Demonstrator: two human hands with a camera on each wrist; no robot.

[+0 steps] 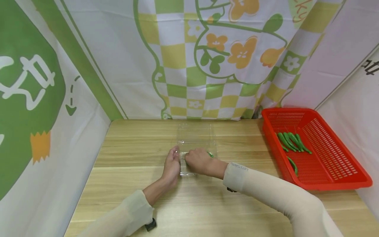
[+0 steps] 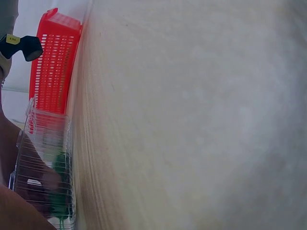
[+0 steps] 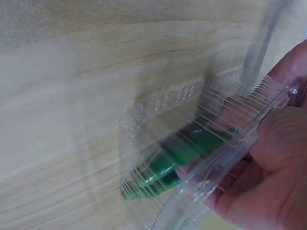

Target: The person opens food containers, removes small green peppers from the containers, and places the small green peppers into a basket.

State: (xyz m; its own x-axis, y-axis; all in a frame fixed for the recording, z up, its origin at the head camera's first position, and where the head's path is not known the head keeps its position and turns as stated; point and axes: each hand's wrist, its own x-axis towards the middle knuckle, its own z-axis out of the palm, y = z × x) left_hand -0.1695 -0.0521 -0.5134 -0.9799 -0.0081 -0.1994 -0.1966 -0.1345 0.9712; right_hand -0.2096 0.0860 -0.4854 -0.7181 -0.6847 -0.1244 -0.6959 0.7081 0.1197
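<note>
A clear plastic hinged box (image 1: 186,172) sits on the wooden table, its lid (image 1: 196,133) folded back toward the curtain. My left hand (image 1: 171,167) grips the box's left side, thumb by the rim. Inside the box is my right hand (image 1: 199,161), fingers curled down around green chili peppers (image 3: 168,167). The ribbed wall and my hand partly cover these peppers in the right wrist view. One green tip (image 1: 210,154) shows beside my right wrist in the head view. Through the clear wall, the left wrist view shows the peppers (image 2: 61,187) low in the box.
A red perforated basket (image 1: 334,148) stands at the right of the table. Several green chili peppers (image 1: 291,141) lie together in it, with a single one (image 1: 292,165) nearer its front left. Printed curtains (image 1: 189,56) hang behind the table and at both sides.
</note>
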